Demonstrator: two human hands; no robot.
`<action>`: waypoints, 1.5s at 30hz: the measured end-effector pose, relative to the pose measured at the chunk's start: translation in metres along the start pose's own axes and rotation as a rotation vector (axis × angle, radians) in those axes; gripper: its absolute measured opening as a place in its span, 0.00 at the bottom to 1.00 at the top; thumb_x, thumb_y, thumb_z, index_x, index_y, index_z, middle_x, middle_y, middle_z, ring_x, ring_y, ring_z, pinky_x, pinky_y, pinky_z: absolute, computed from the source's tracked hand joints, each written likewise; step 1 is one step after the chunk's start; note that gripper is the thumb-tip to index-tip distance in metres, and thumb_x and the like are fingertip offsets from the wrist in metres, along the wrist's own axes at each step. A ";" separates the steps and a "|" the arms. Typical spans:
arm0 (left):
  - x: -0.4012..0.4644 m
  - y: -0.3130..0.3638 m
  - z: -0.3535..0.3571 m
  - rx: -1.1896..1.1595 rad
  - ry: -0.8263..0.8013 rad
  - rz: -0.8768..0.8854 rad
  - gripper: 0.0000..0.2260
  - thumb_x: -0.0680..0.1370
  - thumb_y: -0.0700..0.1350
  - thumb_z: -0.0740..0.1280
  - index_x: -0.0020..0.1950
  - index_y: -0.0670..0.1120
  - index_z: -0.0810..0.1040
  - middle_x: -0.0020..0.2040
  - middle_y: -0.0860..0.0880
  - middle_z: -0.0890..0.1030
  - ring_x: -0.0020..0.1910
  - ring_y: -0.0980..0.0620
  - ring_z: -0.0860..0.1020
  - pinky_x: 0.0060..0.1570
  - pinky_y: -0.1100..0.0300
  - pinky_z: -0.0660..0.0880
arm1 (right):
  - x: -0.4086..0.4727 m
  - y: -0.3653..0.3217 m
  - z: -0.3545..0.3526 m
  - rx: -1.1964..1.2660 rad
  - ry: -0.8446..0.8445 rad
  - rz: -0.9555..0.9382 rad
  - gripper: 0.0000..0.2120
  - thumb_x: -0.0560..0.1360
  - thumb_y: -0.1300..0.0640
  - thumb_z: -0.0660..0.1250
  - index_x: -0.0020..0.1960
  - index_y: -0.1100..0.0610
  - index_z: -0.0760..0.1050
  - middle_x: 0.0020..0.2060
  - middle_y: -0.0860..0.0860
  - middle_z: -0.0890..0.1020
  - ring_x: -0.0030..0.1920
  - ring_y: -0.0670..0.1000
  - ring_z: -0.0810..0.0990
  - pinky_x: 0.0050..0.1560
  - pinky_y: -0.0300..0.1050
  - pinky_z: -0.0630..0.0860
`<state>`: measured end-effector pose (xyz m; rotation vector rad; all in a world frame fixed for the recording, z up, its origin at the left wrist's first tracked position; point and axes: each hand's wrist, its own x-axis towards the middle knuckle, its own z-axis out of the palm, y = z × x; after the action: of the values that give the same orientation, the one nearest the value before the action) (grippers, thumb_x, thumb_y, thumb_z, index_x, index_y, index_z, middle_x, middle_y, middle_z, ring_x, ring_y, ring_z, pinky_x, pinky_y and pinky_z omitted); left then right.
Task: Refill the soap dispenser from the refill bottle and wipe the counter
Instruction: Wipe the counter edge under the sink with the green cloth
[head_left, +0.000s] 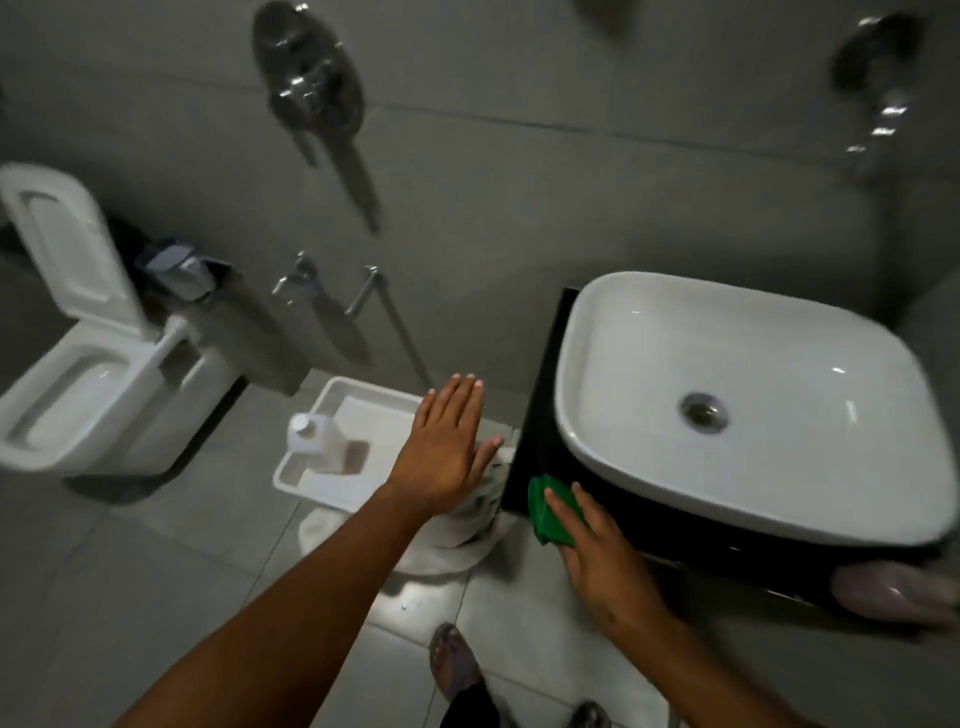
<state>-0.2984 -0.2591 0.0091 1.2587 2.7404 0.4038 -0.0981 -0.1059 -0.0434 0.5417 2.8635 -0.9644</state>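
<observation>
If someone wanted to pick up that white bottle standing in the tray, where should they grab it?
Probably around the body of the bottle, below the cap, coming from above or from the right. It stands upright near the tray's left front corner, with the rim close on its left.

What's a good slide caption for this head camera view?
Right hand presses a green cloth on the black counter beside the white basin; left hand hovers open.

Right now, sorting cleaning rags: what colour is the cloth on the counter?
Green; the cloth shows plainly in the head view.
</observation>
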 end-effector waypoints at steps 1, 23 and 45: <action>0.011 0.022 -0.003 -0.002 0.011 0.054 0.35 0.83 0.64 0.46 0.82 0.42 0.56 0.82 0.43 0.58 0.83 0.45 0.53 0.80 0.47 0.49 | -0.016 0.017 -0.006 0.002 0.012 0.046 0.31 0.77 0.60 0.68 0.76 0.47 0.62 0.77 0.57 0.62 0.76 0.59 0.64 0.72 0.47 0.59; 0.110 0.176 0.063 0.111 -0.309 0.708 0.41 0.79 0.69 0.35 0.83 0.43 0.52 0.84 0.44 0.53 0.83 0.47 0.43 0.80 0.45 0.42 | -0.064 0.137 -0.017 0.032 0.548 0.794 0.33 0.79 0.37 0.50 0.72 0.58 0.70 0.75 0.61 0.66 0.77 0.62 0.56 0.76 0.61 0.57; 0.112 0.152 0.054 0.128 -0.314 0.816 0.34 0.83 0.62 0.38 0.83 0.43 0.50 0.84 0.44 0.52 0.83 0.46 0.40 0.80 0.43 0.43 | -0.032 0.142 -0.019 -0.038 0.649 0.790 0.26 0.78 0.49 0.50 0.59 0.61 0.81 0.62 0.62 0.79 0.69 0.68 0.71 0.70 0.65 0.65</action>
<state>-0.2502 -0.0688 0.0019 2.2189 1.9194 0.0612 -0.0178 0.0007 -0.1038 2.0780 2.6308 -0.6493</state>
